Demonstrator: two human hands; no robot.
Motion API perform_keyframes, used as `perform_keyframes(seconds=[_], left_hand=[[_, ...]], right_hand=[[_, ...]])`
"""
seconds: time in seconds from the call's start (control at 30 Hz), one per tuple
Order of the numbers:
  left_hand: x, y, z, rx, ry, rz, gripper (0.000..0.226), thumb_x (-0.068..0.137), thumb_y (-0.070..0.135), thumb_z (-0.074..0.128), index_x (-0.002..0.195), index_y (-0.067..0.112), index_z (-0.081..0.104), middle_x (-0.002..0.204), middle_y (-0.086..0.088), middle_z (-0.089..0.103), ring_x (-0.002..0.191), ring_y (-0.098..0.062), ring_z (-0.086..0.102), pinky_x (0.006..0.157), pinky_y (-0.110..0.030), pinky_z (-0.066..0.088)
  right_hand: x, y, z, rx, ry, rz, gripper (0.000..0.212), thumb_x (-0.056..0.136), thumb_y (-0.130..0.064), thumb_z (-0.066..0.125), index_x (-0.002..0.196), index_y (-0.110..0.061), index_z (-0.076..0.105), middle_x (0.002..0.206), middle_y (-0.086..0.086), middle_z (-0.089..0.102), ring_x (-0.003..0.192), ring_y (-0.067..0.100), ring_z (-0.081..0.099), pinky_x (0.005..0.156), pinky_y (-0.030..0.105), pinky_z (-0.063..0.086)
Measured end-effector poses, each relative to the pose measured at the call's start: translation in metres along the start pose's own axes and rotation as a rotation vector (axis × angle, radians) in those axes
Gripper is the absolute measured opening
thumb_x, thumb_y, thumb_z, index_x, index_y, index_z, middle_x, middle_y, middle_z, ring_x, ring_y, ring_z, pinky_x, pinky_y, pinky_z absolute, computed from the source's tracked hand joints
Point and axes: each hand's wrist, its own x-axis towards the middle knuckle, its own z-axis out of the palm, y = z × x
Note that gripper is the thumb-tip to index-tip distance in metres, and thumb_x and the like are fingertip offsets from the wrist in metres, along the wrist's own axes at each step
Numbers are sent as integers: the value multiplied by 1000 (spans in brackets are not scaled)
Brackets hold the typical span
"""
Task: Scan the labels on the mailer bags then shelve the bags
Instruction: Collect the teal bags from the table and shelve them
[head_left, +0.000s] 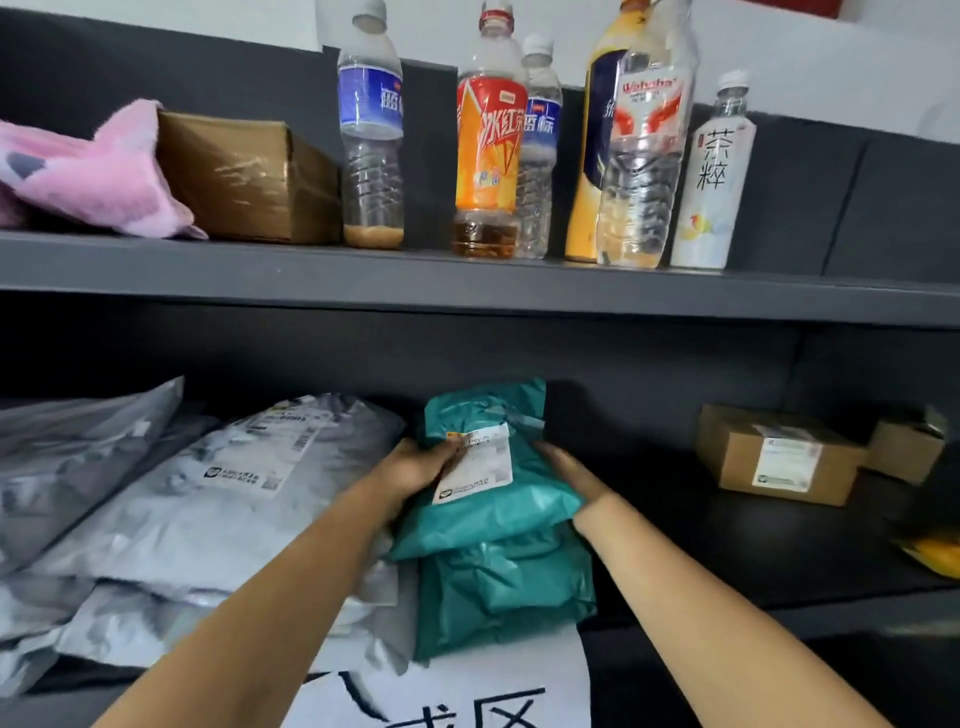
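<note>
So, only the head view to go on. The top teal mailer bag sits on the lower shelf, stacked on a second teal bag and leaning back into the dark of the shelf. Its white label faces up toward the camera.

The left hand grips the bag's left edge, fingers curled onto it right next to the label. The right hand lies along the right edge with the fingers fairly straight, more pressing than gripping. I can't tell if a thumb is tucked underneath.

Just to the left is a slumped pile of grey mailer bags, touching or nearly touching the teal stack. Over to the right, well apart, is a labelled cardboard box. A paper sign pokes out from under the front of the bags.

My guess is the bag is getting squared up on the stack. What could go wrong:
- These bags are slick plastic, so if the top one is let go while tilted it could slide forward off the one below.
- Nudging it left could drag the grey pile along, which already looks sloppy.
- The front of the lower teal bag hangs past the shelf lip, so pushing down there might tip both off.
</note>
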Motion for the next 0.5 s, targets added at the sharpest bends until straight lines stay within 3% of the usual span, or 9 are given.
perform_keyframes(seconds=[0.07, 0.13, 0.23, 0.3, 0.37, 0.43, 0.5], left_hand=[[-15, -1, -10, 21, 79, 41, 49, 93, 34, 55, 129, 1, 52, 126, -13, 59, 108, -26, 58, 84, -25, 41], [-34, 0, -24, 67, 122, 148, 38, 96, 21, 50, 124, -4, 54, 126, -17, 59, 116, -30, 55, 80, -23, 36], [-68, -3, -46, 61, 130, 292, 19, 92, 1, 47, 104, 0, 62, 94, -14, 64, 98, -30, 59, 68, -28, 37], [-96, -11, -62, 91, 133, 322, 18, 87, -2, 48, 79, 12, 57, 77, -10, 55, 78, -21, 51, 57, -28, 34], [-124, -21, -79, 152, 133, 358, 25, 84, 4, 50, 65, 20, 46, 73, -9, 50, 70, -19, 45, 55, -28, 30], [-153, -31, -98, 206, 141, 331, 13, 86, 8, 50, 80, 16, 57, 67, -2, 51, 59, -19, 45, 54, -25, 31], [-176, -45, -118, 214, 165, 286, 19, 91, 7, 48, 105, 8, 60, 68, 1, 51, 60, -14, 48, 52, -25, 36]], right_hand=[[-13, -5, 0, -4, 66, -2, 32, 96, -29, 51, 87, -12, 76, 73, 7, 75, 63, 19, 71, 61, 24, 56], [-40, -16, 2, -63, 148, 1, 28, 88, -36, 62, 102, -14, 69, 84, 6, 69, 72, 20, 66, 65, 28, 52], [-80, -28, 12, -187, 321, -134, 27, 87, -34, 65, 101, -11, 63, 83, -1, 60, 72, 14, 57, 58, 28, 44], [-103, -27, 22, -413, 386, -250, 30, 85, -35, 65, 90, -5, 67, 78, 5, 64, 73, 22, 62, 63, 33, 46], [-130, -21, 38, -691, 361, -369, 35, 85, -32, 62, 58, -13, 50, 53, 1, 49, 54, 19, 50, 52, 31, 34], [-155, -16, 58, -912, 309, -422, 42, 86, -28, 60, 53, -17, 38, 46, -4, 36, 46, 15, 37, 49, 31, 26], [-178, -12, 77, -1029, 303, -441, 34, 85, -27, 59, 56, -15, 46, 51, -1, 43, 52, 19, 43, 51, 31, 30]])
